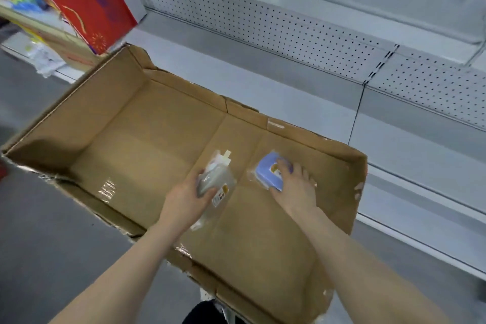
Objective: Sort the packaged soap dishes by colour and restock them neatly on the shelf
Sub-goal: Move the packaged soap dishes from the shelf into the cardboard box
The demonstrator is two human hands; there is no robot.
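Soap dishes in view number two, both down inside the open cardboard box (131, 118) and neither yet on the shelf (394, 144). The left hand (184, 198) holds the grey dish (210, 183) in its clear wrap, with the thumb across the near end and the fingers hidden beneath. Whether the pack is lifted off the box floor cannot be told. The right hand (295, 187) is curled over the purple dish (268, 169), fingers across the top and thumb at its near edge, pinning it against the cardboard as if to scoop it up.

Taking one colour in each hand looks deliberate, as it keeps grey and purple apart from the start and lets each go straight to its own spot. The box sits just in front of the shelf, so the carry is short. The loose wrap on the grey dish trails past the hand and could slip or crumple, which makes the hard dish the safer thing to grip.

Behind the shelf runs a pegboard (263, 23). A red bag (89, 0) stands at the far left, blurred.
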